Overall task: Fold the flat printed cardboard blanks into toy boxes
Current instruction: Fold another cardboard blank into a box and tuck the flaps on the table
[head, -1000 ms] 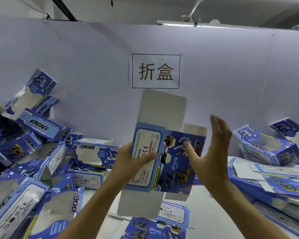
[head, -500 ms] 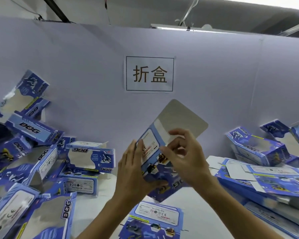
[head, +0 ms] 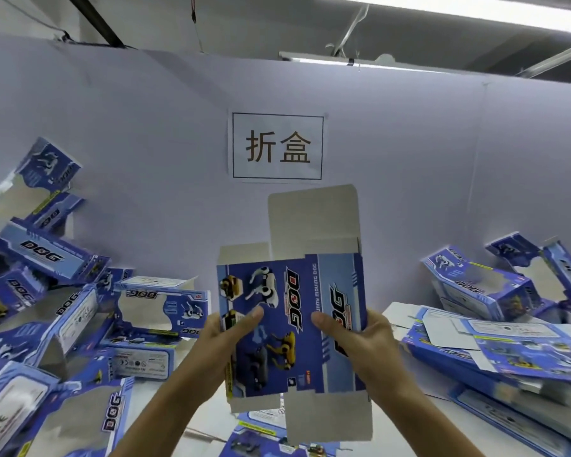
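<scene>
At centre frame I hold a printed cardboard blank upright in front of me, its blue face toward the camera and its bare grey flaps sticking out above and below. My left hand grips the blank's left edge, thumb pressed on the printed face beside the small toy pictures, the other fingers hidden behind the card. My right hand grips the right edge in the same way, thumb on the face near the large "DOG" lettering, which runs sideways down the panel. The tallest grey flap rises from the top of the blank to just under the white paper sign with two dark characters, which is fixed to the pale lilac partition filling the upper half of the frame. A second grey flap hangs from the blank's lower right corner.

At left of frame a heap of folded toy boxes in the same blue print is piled against the partition, tilted at all angles, several showing cut-out window openings. At right of frame a stack of flat blanks lies on the white table, with more folded boxes behind it against the partition. Another flat blank lies on the table at bottom centre, directly below the one in my hands. A strip light runs across the upper right corner.
</scene>
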